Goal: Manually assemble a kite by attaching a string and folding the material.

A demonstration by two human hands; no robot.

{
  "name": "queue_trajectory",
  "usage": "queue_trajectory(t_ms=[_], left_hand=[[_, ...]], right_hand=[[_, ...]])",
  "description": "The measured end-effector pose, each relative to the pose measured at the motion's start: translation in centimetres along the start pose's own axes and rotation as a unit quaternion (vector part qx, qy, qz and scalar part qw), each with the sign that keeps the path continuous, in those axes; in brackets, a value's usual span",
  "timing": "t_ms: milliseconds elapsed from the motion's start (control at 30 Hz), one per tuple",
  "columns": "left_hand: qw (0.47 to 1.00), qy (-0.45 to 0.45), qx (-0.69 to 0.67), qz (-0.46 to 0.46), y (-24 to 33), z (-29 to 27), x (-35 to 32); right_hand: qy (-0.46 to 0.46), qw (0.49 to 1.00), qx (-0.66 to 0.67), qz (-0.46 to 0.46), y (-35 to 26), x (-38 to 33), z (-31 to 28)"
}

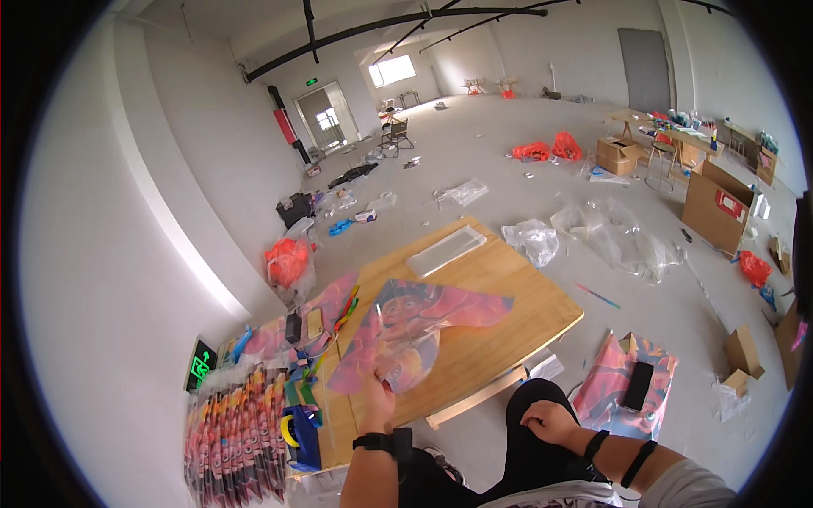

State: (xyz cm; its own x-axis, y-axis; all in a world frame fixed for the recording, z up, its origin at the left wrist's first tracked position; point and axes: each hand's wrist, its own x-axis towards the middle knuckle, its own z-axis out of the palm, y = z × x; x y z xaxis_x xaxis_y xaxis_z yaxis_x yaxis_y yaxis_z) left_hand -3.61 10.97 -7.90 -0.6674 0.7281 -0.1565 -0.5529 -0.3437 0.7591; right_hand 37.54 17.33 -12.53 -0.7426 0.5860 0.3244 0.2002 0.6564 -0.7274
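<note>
Closest in, the right hand (546, 421) sits curled into a loose fist on the person's dark-clad knee, fingers folded in on nothing, two dark bands on that forearm. Just left of it the left hand (378, 398), a black watch at the wrist, is raised, its fingers pinching the lower edge of a printed pink-and-orange kite in a clear sleeve (419, 332), lifted above the near part of the wooden tabletop (508, 288). At the tabletop's near left corner stands a blue tape dispenser (301, 436), with a stack of packed kites (237, 440) just left of that. Right of the tabletop, on the floor, a second printed kite (614, 377) lies with a black phone (638, 385) on it. On the tabletop's far edge rests a flat clear tray (445, 250). Beyond the tabletop, crumpled clear plastic bags (593, 233) litter the concrete floor, cardboard boxes (716, 203) farther right.
</note>
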Motion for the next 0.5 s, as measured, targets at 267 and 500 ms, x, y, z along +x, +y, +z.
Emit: queue_trajectory(t_ms=[267,500], left_hand=[[0.991,-0.122,-0.015,0.046,6.0,7.4,1.3],[0.99,-0.116,-0.049,0.071,8.7,10.0,4.9]], right_hand=[[0.01,1.0,-0.005,-0.006,0.3,0.0,-0.5],[-0.006,1.0,-0.013,-0.002,0.3,-0.2,0.1]])
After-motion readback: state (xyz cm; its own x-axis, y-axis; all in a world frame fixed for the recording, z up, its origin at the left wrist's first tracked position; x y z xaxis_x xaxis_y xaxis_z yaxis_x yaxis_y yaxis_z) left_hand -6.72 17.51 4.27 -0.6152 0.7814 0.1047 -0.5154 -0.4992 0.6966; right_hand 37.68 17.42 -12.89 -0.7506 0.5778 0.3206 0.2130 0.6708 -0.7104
